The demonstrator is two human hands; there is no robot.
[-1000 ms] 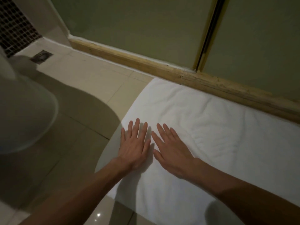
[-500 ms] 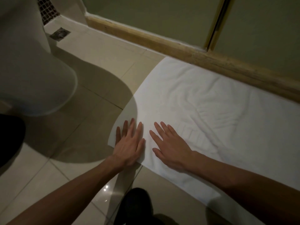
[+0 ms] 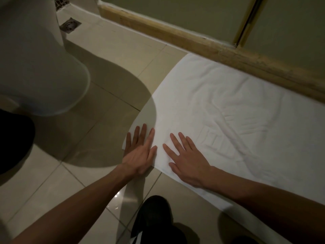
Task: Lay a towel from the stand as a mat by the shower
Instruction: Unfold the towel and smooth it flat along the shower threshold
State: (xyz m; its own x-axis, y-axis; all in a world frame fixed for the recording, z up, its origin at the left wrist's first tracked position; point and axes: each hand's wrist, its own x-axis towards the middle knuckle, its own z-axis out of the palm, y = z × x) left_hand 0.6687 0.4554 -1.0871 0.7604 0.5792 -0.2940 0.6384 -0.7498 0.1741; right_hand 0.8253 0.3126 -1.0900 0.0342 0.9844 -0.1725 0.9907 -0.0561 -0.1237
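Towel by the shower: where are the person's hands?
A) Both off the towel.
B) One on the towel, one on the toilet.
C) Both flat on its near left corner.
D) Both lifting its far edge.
C: the left hand and right hand lie flat, fingers straight, on the near left corner of the spread towel.

White toilet [image 3: 44, 67] is sitting up-left of the left hand [image 3: 139, 155], well apart, throwing a curved shadow [image 3: 105, 111] that is reaching that hand. Square metal floor drain [image 3: 70, 25] is lying far beyond the left hand, just behind the toilet base. Glossy beige floor tiles [image 3: 52, 182] are running under everything, with a small light glint [image 3: 116, 195] showing near the left forearm. Dark-clothed knee [image 3: 154, 213] is sitting nearer than both hands, down-left of the right hand [image 3: 190, 164]. Another dark shape [image 3: 14, 141] is sitting far left of the left hand, unclear what.
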